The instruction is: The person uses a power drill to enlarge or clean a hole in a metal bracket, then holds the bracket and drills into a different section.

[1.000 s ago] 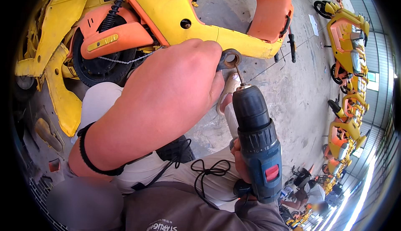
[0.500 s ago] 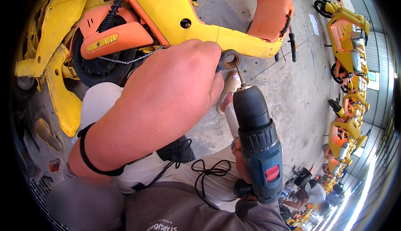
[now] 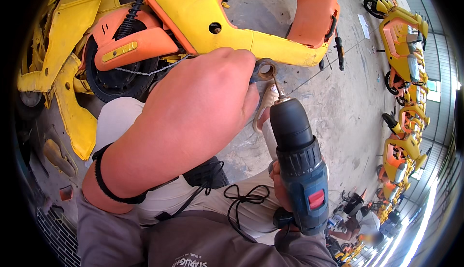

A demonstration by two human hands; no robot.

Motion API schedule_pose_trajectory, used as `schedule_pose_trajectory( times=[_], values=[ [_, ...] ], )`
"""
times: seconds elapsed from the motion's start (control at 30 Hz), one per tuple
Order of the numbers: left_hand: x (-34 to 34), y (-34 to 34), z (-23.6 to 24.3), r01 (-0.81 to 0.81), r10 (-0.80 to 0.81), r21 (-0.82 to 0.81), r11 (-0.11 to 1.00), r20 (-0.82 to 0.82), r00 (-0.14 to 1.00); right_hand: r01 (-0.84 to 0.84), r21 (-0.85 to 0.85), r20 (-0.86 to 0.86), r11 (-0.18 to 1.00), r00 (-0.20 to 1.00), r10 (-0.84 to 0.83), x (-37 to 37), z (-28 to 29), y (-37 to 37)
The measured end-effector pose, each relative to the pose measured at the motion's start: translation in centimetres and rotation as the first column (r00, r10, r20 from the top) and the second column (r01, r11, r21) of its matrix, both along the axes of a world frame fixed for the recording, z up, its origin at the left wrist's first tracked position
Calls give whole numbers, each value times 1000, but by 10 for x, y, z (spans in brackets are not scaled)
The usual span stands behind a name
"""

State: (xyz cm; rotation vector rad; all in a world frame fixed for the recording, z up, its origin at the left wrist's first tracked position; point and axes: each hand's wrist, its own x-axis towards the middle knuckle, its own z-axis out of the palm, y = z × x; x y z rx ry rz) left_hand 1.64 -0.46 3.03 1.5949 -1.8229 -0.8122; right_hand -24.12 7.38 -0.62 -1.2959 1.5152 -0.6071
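My left hand [image 3: 222, 81] is closed, palm down, around a dark part with a ring-shaped end. The ring [image 3: 273, 69], rusty inside, sticks out past my fingers; the rest of the part is hidden in my hand. In my right hand [image 3: 280, 186] is a blue and black cordless drill [image 3: 296, 163] with a red switch, pointing away from me. A thin bit [image 3: 277, 84] extends from its chuck, and the tip meets the near right edge of the ring. Just beyond my left hand is a yellow and orange scooter [image 3: 205, 8].
Yellow body panels [image 3: 72, 20] are piled at the far left, beside a black wheel [image 3: 121, 81]. A row of yellow scooters [image 3: 403, 49] lines the right side. Another person [image 3: 365, 226] is at lower right. Concrete floor [image 3: 338, 117] spreads between.
The view has shifted slightly, and more of my left sleeve shows. Both hands, the ring and the drill keep nearly the same places, with the bit still at the ring's edge.
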Motion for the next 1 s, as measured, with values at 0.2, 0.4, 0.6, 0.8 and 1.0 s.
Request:
schedule_pose_trajectory(
  times=[0.2, 0.4, 0.6, 0.8, 1.0],
  values=[
    [-1, 0, -1, -6, 6, -27, 1000, 8, 1000, 35, -33, 85, 999, 996, -32, -8, -9, 4],
    [0, -1, 0, -2, 2, 3, 1000, 20, 1000, 99, -5, 103, 995, 990, -98, 1, -6, 3],
    [0, -1, -1, -5, 5, -10, 1000, -1, 1000, -14, -40, -141, 999, 990, 8, 7, 8, -7],
    [-2, -1, 0, 0, 1, -26, 1000, 17, 1000, -51, 166, -158, 985, 984, 78, 1, 16, -10],
    [-1, -1, -1, -2, 2, -4, 1000, 2, 1000, -142, 218, -394, 966, 893, 220, 11, 27, -18]
  ],
)
